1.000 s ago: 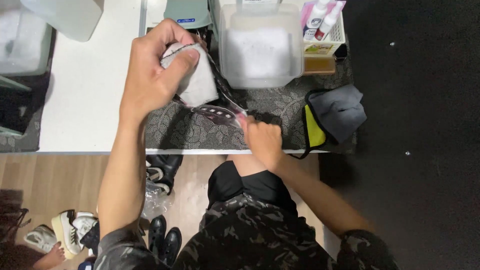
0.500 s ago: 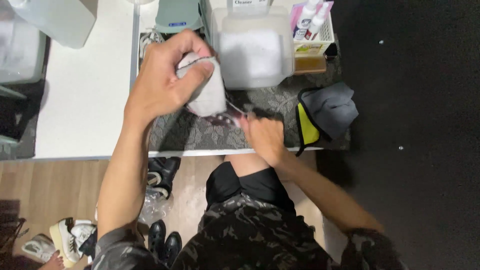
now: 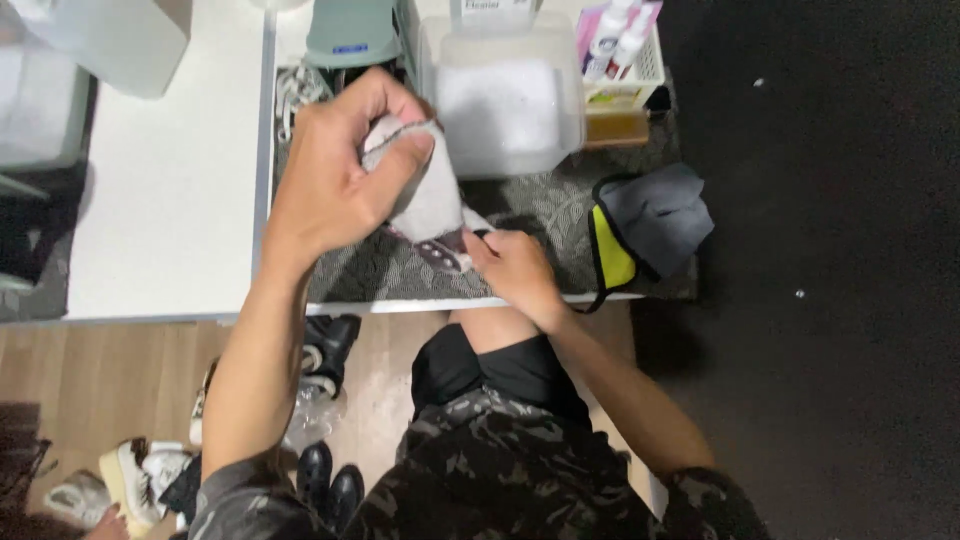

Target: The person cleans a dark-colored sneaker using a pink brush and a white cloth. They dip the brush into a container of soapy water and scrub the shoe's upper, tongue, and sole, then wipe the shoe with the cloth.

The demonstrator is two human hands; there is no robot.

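My left hand (image 3: pixel 335 170) is raised over the patterned grey mat (image 3: pixel 550 215) and grips a light grey cloth (image 3: pixel 428 190) bunched in its fingers. The cloth covers most of a shoe-like object, of which only a dark patterned edge (image 3: pixel 445 255) shows below it. My right hand (image 3: pixel 515 270) is closed just beside that edge, fingertips pinching at it near the table's front edge. What the right fingers pinch is too small to make out.
A translucent plastic tub (image 3: pixel 505 90) stands behind the hands, a small white basket with bottles (image 3: pixel 625 45) to its right. A grey and yellow cloth (image 3: pixel 645 225) lies on the mat's right end. A white tabletop (image 3: pixel 170 200) extends left. Shoes (image 3: pixel 325 350) lie on the wooden floor below.
The left hand with the cloth has shifted slightly down and right toward the right hand. The right hand has stayed at the table's front edge.
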